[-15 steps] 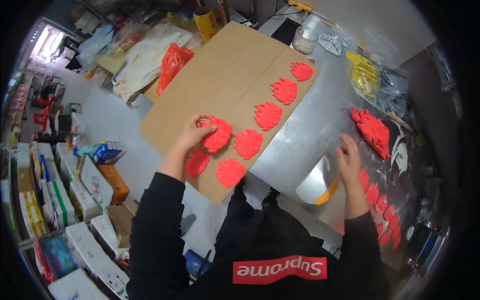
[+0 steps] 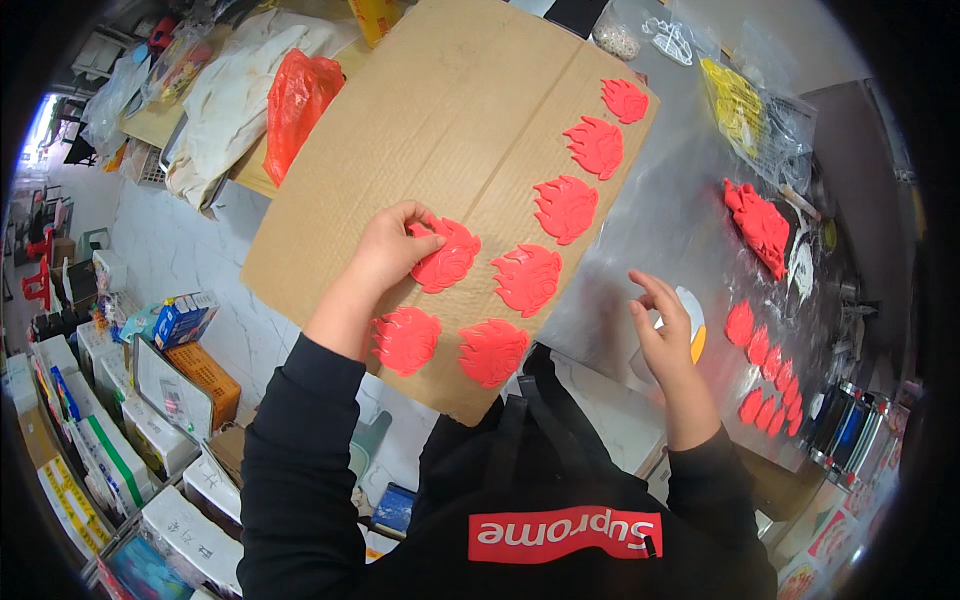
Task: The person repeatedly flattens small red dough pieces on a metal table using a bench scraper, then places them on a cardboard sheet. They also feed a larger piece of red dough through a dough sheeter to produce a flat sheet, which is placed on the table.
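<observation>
My left hand pinches the left edge of a red flame-shaped dough piece, which appears to lie on the brown cardboard sheet. Several similar pieces are set out around it: a flame piece below the hand, another flame piece to its right, and more up the cardboard's right side. My right hand is open and holds nothing, fingers extended above the metal table. Beneath it, partly covered, is a rounded scraper with an orange edge.
On the table's right side are a crumpled red dough lump, several small red petal-shaped pieces and a roller machine. A red plastic bag sits left of the cardboard. Boxes crowd the lower left.
The view has shifted and come closer. The piece in my left hand sits farther from the lower-left piece, which shows more fully. My right hand has moved left, over the scraper.
</observation>
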Demonstrator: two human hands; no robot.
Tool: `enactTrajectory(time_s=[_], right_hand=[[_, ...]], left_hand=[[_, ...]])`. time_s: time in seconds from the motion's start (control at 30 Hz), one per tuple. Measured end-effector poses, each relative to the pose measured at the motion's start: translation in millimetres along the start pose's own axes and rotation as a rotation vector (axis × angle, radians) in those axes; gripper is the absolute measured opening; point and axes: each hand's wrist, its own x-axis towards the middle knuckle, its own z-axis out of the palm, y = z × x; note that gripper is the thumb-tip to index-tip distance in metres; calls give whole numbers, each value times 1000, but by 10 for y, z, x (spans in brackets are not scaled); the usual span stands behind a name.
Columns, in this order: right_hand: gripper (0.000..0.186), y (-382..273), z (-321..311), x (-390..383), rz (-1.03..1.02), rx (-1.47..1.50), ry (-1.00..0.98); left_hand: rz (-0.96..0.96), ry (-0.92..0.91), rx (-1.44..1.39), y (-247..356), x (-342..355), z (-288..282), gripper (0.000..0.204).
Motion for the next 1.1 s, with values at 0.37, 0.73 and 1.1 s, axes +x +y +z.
enactTrajectory(time_s=[0.37, 0.73, 1.1], right_hand=[[33, -470, 570, 162, -191, -123, -96], [37, -746, 1139, 502, -405, -282, -150], [36, -703, 1367, 763, -399, -327, -68]], left_hand=[[579, 178, 899, 146, -200, -103, 51], [628, -82, 1015, -103, -153, 19, 68], [633, 147, 868, -6, -240, 178, 75]])
